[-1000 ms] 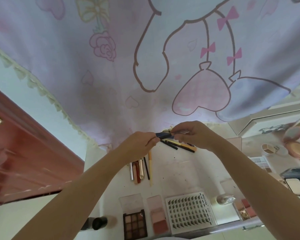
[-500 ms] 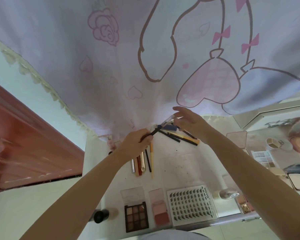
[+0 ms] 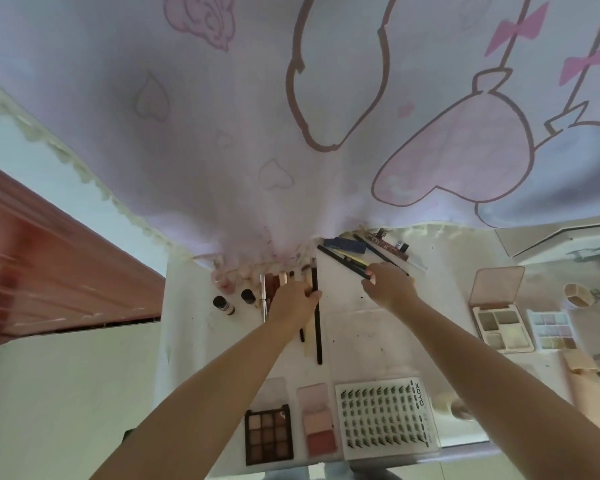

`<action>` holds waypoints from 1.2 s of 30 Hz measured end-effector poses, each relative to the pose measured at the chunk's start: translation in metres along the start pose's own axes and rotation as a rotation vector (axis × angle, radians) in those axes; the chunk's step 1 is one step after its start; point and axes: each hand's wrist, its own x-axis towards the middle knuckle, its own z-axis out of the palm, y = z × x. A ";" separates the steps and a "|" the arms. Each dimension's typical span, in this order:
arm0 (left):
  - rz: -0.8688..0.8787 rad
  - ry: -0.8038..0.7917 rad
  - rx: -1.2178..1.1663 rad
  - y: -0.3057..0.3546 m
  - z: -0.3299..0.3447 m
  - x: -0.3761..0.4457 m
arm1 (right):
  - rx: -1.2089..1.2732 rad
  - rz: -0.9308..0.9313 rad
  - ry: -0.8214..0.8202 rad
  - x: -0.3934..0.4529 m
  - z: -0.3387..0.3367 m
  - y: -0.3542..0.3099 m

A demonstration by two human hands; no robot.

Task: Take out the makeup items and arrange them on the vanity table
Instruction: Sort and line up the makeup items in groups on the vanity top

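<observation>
Behind both hands [image 3: 293, 303], curtain [image 3: 222, 150] overhangs table [image 3: 361, 327].

A second ago both hands were raised together above the desk [image 3: 361, 327], pulling a pen from its cap. Now the left hand [image 3: 293, 304] is down at the row of pencils, fingers on a black pencil [image 3: 316, 320], and the right hand [image 3: 388, 284] pinches another black pen [image 3: 343, 261] in the slanted pile.
</observation>
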 end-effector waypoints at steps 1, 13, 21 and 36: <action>-0.013 -0.015 0.027 0.000 0.004 0.004 | -0.046 -0.014 0.027 0.004 0.004 -0.002; -0.081 -0.044 0.308 -0.012 0.022 0.026 | -0.291 -0.127 0.082 0.023 0.025 -0.004; -0.041 0.000 0.421 -0.008 0.016 0.023 | 0.077 -0.105 0.059 -0.005 0.005 0.008; 0.778 0.135 0.753 0.021 -0.046 -0.026 | 0.276 -0.456 -0.004 -0.068 -0.088 -0.006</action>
